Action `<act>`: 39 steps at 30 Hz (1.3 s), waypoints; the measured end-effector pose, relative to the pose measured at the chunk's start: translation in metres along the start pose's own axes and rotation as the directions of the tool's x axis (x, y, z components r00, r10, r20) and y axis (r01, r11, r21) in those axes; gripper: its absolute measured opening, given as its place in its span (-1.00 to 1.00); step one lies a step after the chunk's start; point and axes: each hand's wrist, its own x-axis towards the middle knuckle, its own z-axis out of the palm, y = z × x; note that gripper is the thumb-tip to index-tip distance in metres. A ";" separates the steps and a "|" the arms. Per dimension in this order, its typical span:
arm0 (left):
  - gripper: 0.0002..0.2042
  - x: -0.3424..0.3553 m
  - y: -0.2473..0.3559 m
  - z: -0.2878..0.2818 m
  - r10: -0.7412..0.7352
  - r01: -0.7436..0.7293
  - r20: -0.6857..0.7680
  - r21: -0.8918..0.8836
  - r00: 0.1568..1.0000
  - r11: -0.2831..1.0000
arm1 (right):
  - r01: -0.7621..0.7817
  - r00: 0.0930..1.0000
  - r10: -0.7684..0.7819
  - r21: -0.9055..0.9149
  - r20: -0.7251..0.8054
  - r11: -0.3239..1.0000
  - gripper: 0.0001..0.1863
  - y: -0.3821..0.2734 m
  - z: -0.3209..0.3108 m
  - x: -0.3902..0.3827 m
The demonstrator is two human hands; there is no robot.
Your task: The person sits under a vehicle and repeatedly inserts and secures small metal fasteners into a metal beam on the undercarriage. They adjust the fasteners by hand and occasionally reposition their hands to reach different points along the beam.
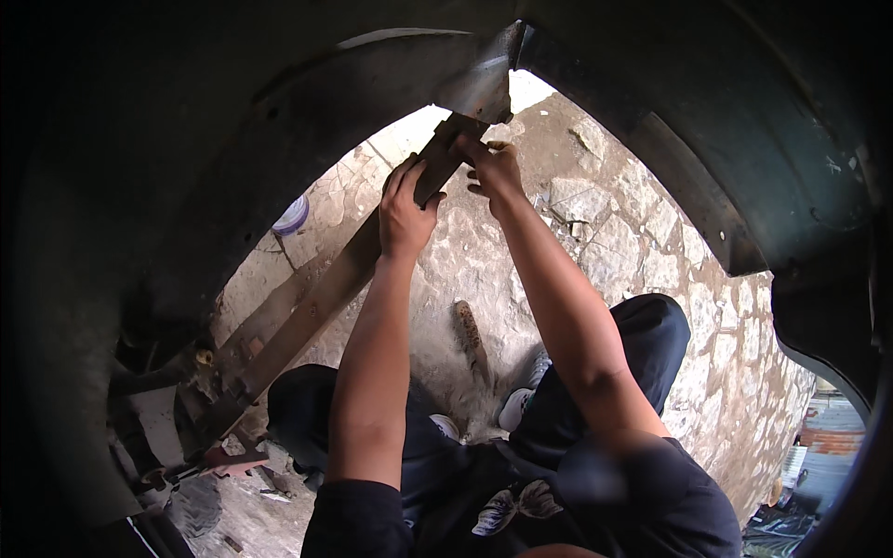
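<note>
A long, flat, brownish metal bar point(327, 290) slants from the lower left up to a dark metal panel corner point(479, 88) at the top middle. My left hand point(407, 216) grips it near its upper end, fingers over the far edge and thumb on the near side. Beside that upper end is my right hand point(498, 175), its fingers curled and partly in shadow. A dark reddish shape at its fingertips meets the bar; whether it is a finger or a small held piece is unclear.
Dark curved body panels point(688, 186) arch around and above me. Mechanical parts point(153, 418) crowd the lower left. On the stone-paved ground point(642, 242) lies a worn rusty rod-like piece point(472, 339) between my feet. A white and purple round container point(292, 216) stands beyond the bar.
</note>
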 end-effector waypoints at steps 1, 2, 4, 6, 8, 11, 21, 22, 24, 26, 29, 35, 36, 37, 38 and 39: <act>-0.41 0.001 0.002 0.002 0.003 -0.003 -0.003 0.002 1.000 1.000 | 0.046 0.999 -0.045 0.061 -0.024 0.997 -0.22 0.003 0.001 0.001; -0.41 0.002 0.003 0.003 0.006 -0.006 -0.006 0.003 1.000 1.000 | 0.094 0.995 -0.088 0.120 -0.050 0.988 -0.19 0.005 0.001 0.002; -0.41 -0.002 0.002 0.007 0.003 -0.003 -0.010 0.009 1.000 1.000 | 0.045 0.999 -0.045 -0.018 -0.023 0.999 -0.24 -0.003 0.004 0.005; -0.41 -0.001 -0.003 0.006 0.009 -0.009 -0.032 0.016 0.999 1.000 | 0.058 0.989 -0.089 -0.247 -0.115 0.967 -0.30 -0.020 0.015 -0.003; -0.42 -0.003 -0.007 0.002 0.010 -0.009 -0.039 0.019 0.999 1.000 | 0.067 0.993 -0.084 -0.199 -0.082 0.978 -0.39 -0.015 0.016 -0.002; -0.42 0.001 -0.006 0.002 0.039 -0.039 -0.044 0.006 0.998 0.999 | 0.042 0.989 -0.057 0.109 0.140 0.993 -0.38 0.012 0.001 0.019; -0.41 -0.002 -0.008 0.003 0.024 -0.023 -0.031 0.020 0.999 1.000 | 0.087 0.993 -0.101 -0.198 -0.057 0.976 -0.34 -0.009 0.007 -0.003; -0.41 0.000 -0.005 0.006 0.026 -0.026 -0.034 0.013 0.999 1.000 | 0.087 0.996 -0.087 -0.077 0.000 0.993 -0.33 -0.002 0.002 0.003; -0.42 -0.001 -0.004 0.007 0.024 -0.024 -0.034 0.008 0.999 1.000 | 0.050 0.989 -0.072 0.166 0.129 0.985 -0.33 0.010 -0.006 0.005; -0.42 -0.004 -0.004 0.010 0.017 -0.016 -0.040 0.016 0.999 1.000 | 0.077 0.997 -0.077 -0.015 0.007 0.997 -0.32 0.012 -0.003 0.003; -0.42 0.001 -0.005 0.006 0.052 -0.050 -0.046 0.036 0.998 0.998 | 0.100 0.974 -0.161 -0.339 -0.157 0.935 -0.34 -0.017 0.015 -0.013; -0.42 -0.002 -0.004 0.005 0.035 -0.034 -0.032 0.019 0.999 0.999 | 0.143 0.990 -0.142 0.038 -0.021 0.989 -0.35 0.012 0.003 -0.004; -0.42 -0.001 -0.002 0.006 0.038 -0.038 -0.035 0.020 0.999 0.999 | 0.132 0.989 -0.143 0.194 0.044 0.972 -0.36 0.016 -0.001 -0.003; -0.42 0.000 0.001 0.008 0.042 -0.041 -0.038 0.019 0.998 0.999 | 0.100 0.994 -0.107 0.188 0.025 0.977 -0.40 0.017 -0.001 0.001; -0.42 0.001 0.004 0.009 0.046 -0.045 -0.041 0.018 0.998 0.999 | 0.131 0.990 -0.126 0.087 -0.059 0.988 -0.40 0.018 -0.001 0.005; -0.42 -0.001 0.002 0.007 0.031 -0.030 -0.035 0.023 0.999 0.999 | 0.140 0.982 -0.140 -0.009 -0.131 0.990 -0.39 0.012 0.006 -0.003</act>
